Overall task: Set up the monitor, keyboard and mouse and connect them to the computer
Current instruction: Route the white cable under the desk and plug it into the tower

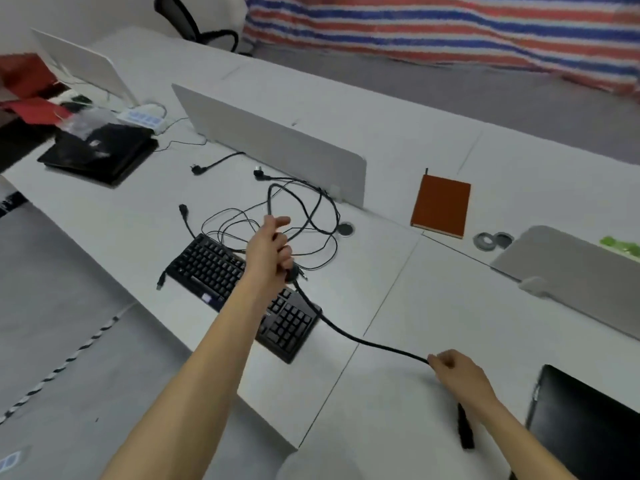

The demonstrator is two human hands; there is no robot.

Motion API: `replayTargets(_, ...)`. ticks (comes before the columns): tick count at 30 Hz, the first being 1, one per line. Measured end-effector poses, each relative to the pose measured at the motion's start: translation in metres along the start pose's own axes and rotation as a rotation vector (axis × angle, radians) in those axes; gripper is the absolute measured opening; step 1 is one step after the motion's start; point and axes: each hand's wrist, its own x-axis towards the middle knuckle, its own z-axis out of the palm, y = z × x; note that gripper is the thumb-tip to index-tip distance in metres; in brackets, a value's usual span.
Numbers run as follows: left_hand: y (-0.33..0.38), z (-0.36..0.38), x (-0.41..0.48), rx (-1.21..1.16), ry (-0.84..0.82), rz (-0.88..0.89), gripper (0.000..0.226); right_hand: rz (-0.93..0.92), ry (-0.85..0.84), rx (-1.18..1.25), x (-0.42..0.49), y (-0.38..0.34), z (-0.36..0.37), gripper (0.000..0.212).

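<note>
Fingers (284, 255) of the left hand (272, 245) are curled round a thick black cable (363, 341), gripping it close to its plug end, with the thumb sticking up. The hand is raised above the far right part of the keyboard (214, 268). From there the cable sags and runs near and right to the right hand (455, 372), whose fingertips (437, 361) pinch it low over the white desk (433, 299).

The black keyboard lies at a slant, its long near side running along the desk's near edge and close to it, and its near right corner closest to that edge. Just beyond it a tangle of thinner cables (304, 209) loops across the desk as far as the foot of the grey divider panel (270, 143) and a round grommet hole (345, 229).

Bare desk lies open between the keyboard and a black flat panel (588, 427) at the near right. A short black piece (465, 431) lies beside the right forearm; what it is cannot be told. An orange notebook (441, 206) sits far right, past the divider's end. Another black flat item (100, 154) rests on the far left.
</note>
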Motion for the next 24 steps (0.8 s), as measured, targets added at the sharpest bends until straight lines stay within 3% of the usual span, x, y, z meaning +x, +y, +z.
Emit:
replayTargets(2,-0.009,0.038,-0.042,0.242,-0.283,-0.002,0.033,-0.058,-0.014,0.133,-0.012,-0.023,-0.013,0.057)
replayTargets(4,-0.029,0.067,-0.078,0.510,-0.486,0.011,0.032,-0.093,-0.113,0.521,-0.028,-0.057,-0.037,0.066)
replayTargets(8,-0.075,0.086,-0.118,0.825,-0.663,0.009,0.034,-0.152,-0.516,1.344,-0.047,-0.121,-0.098,0.071)
replayTargets(10,-0.083,0.087,-0.132,0.927,-0.702,-0.053,0.030,-0.113,-0.555,1.530,-0.054,-0.135,-0.115,0.059)
replayTargets(12,-0.083,0.083,-0.134,0.963,-0.694,-0.110,0.023,-0.139,-0.385,1.445,-0.058,-0.135,-0.118,0.041)
replayTargets(14,-0.081,0.078,-0.130,1.014,-0.581,-0.074,0.027,-0.284,-0.211,1.203,-0.072,-0.123,-0.118,0.032)
replayTargets(17,-0.074,0.078,-0.120,1.103,-0.266,0.219,0.075,-0.539,-0.124,0.972,-0.110,-0.097,-0.127,0.036)
replayTargets(20,-0.065,0.095,-0.110,1.330,-0.152,0.542,0.105,-0.726,-0.162,0.937,-0.145,-0.073,-0.141,0.048)
replayTargets(22,-0.060,0.110,-0.100,1.401,-0.095,0.668,0.096,-0.793,-0.188,0.965,-0.162,-0.059,-0.152,0.051)
replayTargets(24,-0.052,0.121,-0.092,1.344,-0.057,0.748,0.063,-0.823,-0.204,1.057,-0.170,-0.044,-0.162,0.057)
